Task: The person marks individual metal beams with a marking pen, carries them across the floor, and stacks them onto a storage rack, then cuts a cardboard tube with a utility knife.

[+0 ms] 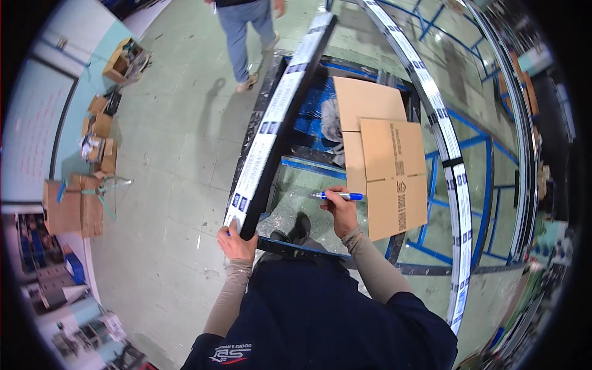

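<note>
My right hand (342, 213) is closed around a blue-and-white marker pen (353, 197), held level above the gap in the frame stand, its tip pointing left. My left hand (237, 244) grips the near end of a long black profile (262, 142), whose top is covered with white printed film. A small blue bit shows at the left fingers; what it is, I cannot make out. The profile slopes away from me along the left side of a dark stand (290, 246). Folded cardboard sheets (394, 179) with printed lettering lie on the stand, to the right of the pen.
A second film-covered profile (453, 154) runs along blue metal racks (478, 142) on the right. A person (243, 31) is on the floor beyond the stand. Cardboard boxes (74, 206) stand along the left wall, near a whiteboard (37, 123).
</note>
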The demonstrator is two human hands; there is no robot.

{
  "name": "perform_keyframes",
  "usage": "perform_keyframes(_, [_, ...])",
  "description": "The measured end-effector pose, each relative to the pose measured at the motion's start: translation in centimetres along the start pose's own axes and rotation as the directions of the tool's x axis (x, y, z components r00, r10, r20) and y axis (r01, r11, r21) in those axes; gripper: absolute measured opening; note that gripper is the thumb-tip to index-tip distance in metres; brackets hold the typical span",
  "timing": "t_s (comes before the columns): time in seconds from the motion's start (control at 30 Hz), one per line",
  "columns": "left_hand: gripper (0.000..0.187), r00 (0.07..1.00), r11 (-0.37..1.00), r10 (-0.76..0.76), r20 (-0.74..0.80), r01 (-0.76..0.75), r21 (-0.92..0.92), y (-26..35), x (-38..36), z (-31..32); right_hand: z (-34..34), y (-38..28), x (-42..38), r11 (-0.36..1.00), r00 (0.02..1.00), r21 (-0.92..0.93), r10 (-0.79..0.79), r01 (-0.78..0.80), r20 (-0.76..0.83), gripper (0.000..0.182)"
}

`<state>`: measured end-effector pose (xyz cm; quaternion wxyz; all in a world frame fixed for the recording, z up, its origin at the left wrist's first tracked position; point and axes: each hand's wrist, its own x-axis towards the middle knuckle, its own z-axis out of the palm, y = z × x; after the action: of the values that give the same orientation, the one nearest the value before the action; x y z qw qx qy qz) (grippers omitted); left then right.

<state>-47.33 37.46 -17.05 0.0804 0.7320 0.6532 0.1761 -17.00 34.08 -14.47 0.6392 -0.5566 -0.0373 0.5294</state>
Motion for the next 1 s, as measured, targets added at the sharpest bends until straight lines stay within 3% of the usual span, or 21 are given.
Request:
perform_keyframes(0.07, [0.077, 0.997, 0.998, -0.066, 0.035, 0.066, 0.003, 1.0, -1.5, 0.6, 0.2, -0.4, 1.3, 0.998, 0.998, -0.049, -0.04, 0.043, 0.054, 0.019])
perform_keyframes(0.17, [0.08, 0.996, 0.997, -0.036, 0.076, 0.041, -0.059, 1.2, -2.7, 0.9, 1.7, -1.8, 4.2, 0.982, 0.987, -0.142, -0.105, 0.121, 0.12, 0.022])
perform_keyframes(0.23, [0.08, 0.998, 0.991, -0.021, 0.054, 0.028, -0.133, -0.3, -3.4, 1.3, 3.4, -3.4, 6.3, 0.938, 0.954, -0.227, -0.214, 0.261, 0.211, 0.024])
perform_keyframes(0.37, [0.062, 0.971, 0.954, -0.237, -0.024, 0.228, -0.196, -3.3, -5.3, -0.3, 7.8, -4.9, 12.2, 0.815, 0.899, -0.425, -0.246, 0.394, 0.362, 0.019])
perform_keyframes(0.47, [0.057, 0.887, 0.878, -0.46, 0.053, 0.463, -0.122, -8.1, -9.4, 0.6, 10.1, -3.5, 16.1, 0.641, 0.769, -0.515, -0.191, 0.569, 0.61, 0.02])
perform_keyframes(0.57, [0.054, 0.761, 0.772, -0.63, 0.154, 0.636, 0.013, -13.1, -14.9, 1.4, 11.7, -3.1, 18.4, 0.469, 0.707, -0.615, -0.029, 0.634, 0.707, 0.022])
perform_keyframes(0.7, [0.054, 0.549, 0.572, -0.818, 0.173, 0.807, 0.143, -16.4, -21.3, 1.7, 13.1, -1.7, 20.1, 0.243, 0.58, -0.541, -0.134, 0.805, 0.804, 0.024])
perform_keyframes(0.8, [0.055, 0.376, 0.411, -0.903, 0.207, 0.896, 0.167, -16.7, -23.6, 1.5, 13.1, -3.4, 19.9, 0.173, 0.622, -0.631, 0.111, 0.756, 0.775, 0.023])
perform_keyframes(0.87, [0.055, 0.314, 0.356, -0.922, 0.225, 0.918, 0.176, -16.6, -24.5, 1.6, 13.3, -3.4, 19.7, 0.218, 0.646, -0.638, 0.04, 0.739, 0.762, 0.021])
perform_keyframes(0.93, [0.054, 0.331, 0.383, -0.904, 0.272, 0.909, 0.166, -16.7, -24.8, 2.2, 13.5, -2.8, 20.4, 0.32, 0.638, -0.582, -0.103, 0.748, 0.763, 0.021])
perform_keyframes(1.0, [0.054, 0.363, 0.413, -0.886, 0.29, 0.9, 0.136, -16.7, -24.7, 2.6, 13.5, -3.1, 20.6, 0.261, 0.644, -0.611, -0.061, 0.748, 0.763, 0.022])
